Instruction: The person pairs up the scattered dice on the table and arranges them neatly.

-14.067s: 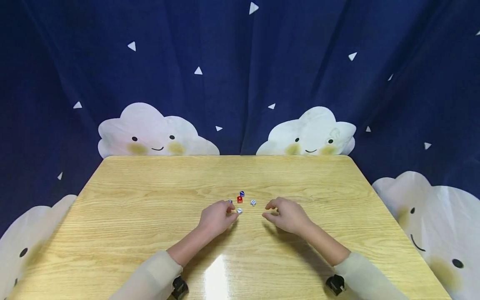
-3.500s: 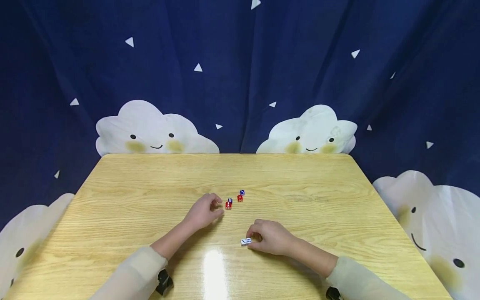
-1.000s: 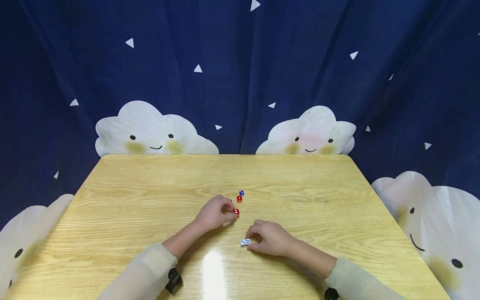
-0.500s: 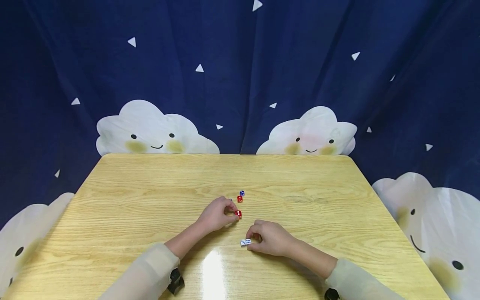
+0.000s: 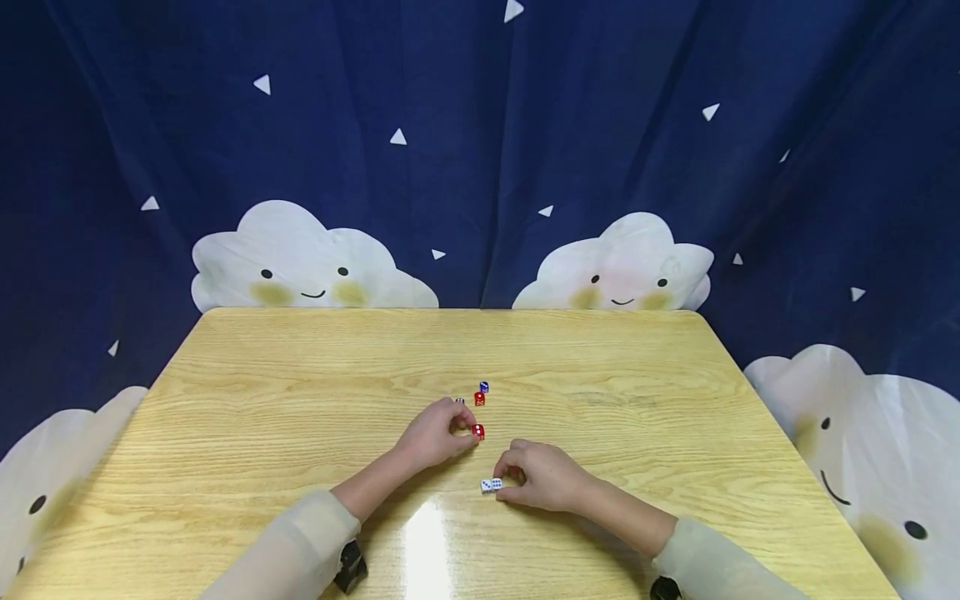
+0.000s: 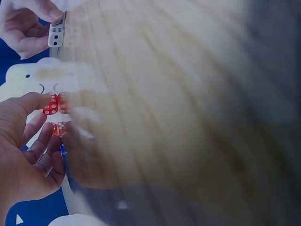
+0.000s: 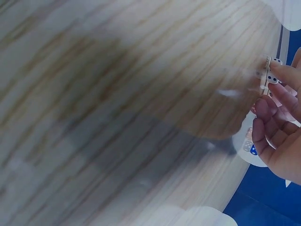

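Between thumb and fingertips my left hand [image 5: 433, 433] pinches a red die [image 5: 478, 432] near the middle of the wooden table. In the left wrist view that red die [image 6: 50, 109] sits at the thumb and fingertip. Nearer to me, my right hand [image 5: 546, 477] holds a white die [image 5: 497, 483] at its right side. A second white die [image 5: 486, 486] stands side by side with it on the left. In the right wrist view the fingers lie against a white die [image 7: 272, 78], partly hiding the pair.
Behind the left hand, another red die [image 5: 480, 399] stands just in front of a blue die [image 5: 483, 387]. A second blue die [image 5: 460, 402] peeks out past the left fingers. The wooden table [image 5: 300, 358] ends at a dark blue curtain [image 5: 465, 125] with clouds.
Both white dice have come nearer me, now side by side at the right hand. The left hand has taken the red die from beside a blue die and moved it right and nearer.
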Demonstrator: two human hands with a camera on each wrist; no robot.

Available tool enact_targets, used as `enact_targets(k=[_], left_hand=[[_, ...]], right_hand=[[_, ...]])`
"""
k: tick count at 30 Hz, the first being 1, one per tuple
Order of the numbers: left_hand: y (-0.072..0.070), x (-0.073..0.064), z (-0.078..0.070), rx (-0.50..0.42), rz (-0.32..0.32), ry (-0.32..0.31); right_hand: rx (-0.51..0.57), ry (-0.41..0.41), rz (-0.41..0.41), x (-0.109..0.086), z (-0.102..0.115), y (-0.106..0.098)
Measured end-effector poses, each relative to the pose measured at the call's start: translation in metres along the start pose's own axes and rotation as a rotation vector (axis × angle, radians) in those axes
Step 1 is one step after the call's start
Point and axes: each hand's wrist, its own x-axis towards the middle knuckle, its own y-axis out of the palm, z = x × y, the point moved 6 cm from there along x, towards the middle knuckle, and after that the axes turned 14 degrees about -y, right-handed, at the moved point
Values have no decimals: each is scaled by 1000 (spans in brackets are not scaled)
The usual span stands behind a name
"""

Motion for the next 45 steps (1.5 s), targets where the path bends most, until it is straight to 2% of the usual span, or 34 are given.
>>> enact_targets(k=[17, 24, 31, 39, 45], left_hand=[[3, -1, 2, 15, -2, -6], [2, -3, 3, -16, -6, -12], [3, -3, 4, -17, -13, 7], [3, -3, 4, -17, -27, -2], [5, -3, 4, -12, -22, -11]], right_hand=[[36, 6, -18, -2, -1, -6], [72, 46, -59, -1, -10, -15], [160, 96, -116, 4, -23, -25], [44, 96, -171, 11, -35, -31], [24, 134, -222, 18, -48, -31]])
